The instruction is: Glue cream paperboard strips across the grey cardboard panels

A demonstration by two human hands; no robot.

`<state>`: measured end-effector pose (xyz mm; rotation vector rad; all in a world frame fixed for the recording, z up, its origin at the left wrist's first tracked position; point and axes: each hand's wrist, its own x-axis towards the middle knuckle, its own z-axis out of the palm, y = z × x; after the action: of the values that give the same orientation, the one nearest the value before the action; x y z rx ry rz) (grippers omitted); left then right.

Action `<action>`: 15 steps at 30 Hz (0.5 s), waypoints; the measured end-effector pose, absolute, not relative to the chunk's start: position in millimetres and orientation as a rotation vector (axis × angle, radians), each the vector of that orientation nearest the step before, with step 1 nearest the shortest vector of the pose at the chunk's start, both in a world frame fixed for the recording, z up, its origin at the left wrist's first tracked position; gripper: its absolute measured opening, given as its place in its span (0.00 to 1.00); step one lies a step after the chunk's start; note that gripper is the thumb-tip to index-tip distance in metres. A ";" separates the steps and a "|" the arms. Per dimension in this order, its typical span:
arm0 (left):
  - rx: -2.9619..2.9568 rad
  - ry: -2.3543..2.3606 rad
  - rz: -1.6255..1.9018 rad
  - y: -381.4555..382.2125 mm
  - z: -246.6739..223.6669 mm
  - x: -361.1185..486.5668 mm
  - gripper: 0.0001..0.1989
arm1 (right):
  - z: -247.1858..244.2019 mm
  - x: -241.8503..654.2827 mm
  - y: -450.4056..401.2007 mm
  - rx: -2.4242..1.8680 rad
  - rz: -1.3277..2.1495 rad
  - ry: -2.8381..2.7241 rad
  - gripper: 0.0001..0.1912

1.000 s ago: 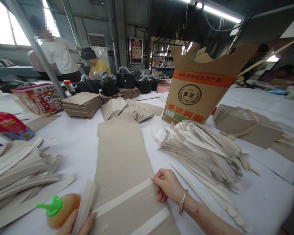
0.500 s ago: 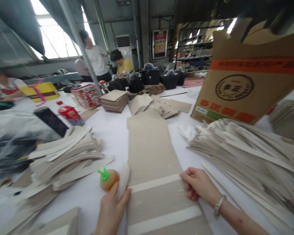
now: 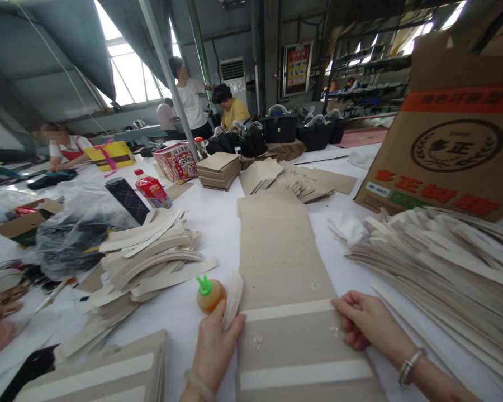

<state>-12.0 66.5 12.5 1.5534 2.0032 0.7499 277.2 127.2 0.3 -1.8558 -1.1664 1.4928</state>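
A long grey-beige board [image 3: 276,251] lies down the middle of the white table, with two pale strips across its near part. My left hand [image 3: 218,340] is at the board's left edge, closed on a few short white strips [image 3: 233,298] that stand up between thumb and fingers. At the right edge, my right hand [image 3: 360,321] pinches the right end of the upper pale strip [image 3: 291,310]. A round bottle of amber liquid [image 3: 210,296] with a green cap stands just beyond my left hand.
Curved strips [image 3: 151,251] are heaped at left, and a larger strip pile [image 3: 436,268] lies at right before a carton [image 3: 448,151]. Stacked boards [image 3: 104,371] sit near left. Black bags [image 3: 279,127] and people [image 3: 235,109] are at the back.
The view has swung left, so everything appears farther right, and more of the left side shows. Both hands keep nearly the same place and hold at the board.
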 end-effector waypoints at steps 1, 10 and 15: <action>1.549 1.999 0.761 66.5 13.2 -11.9 0.10 | -0.6 277.5 127.3 -1.856 1.491 -1.175 0.14; 1.558 2.007 0.818 66.2 17.5 -11.2 0.11 | -10.1 282.0 128.9 -1.843 1.466 -1.216 0.14; 1.596 2.004 0.730 66.6 11.1 -13.8 0.12 | -5.2 277.1 128.0 -1.836 1.444 -1.224 0.12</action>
<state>-13.8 66.6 11.1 1.5963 2.0039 0.7298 277.1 128.0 -5.2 -1.8363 -1.2238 1.4442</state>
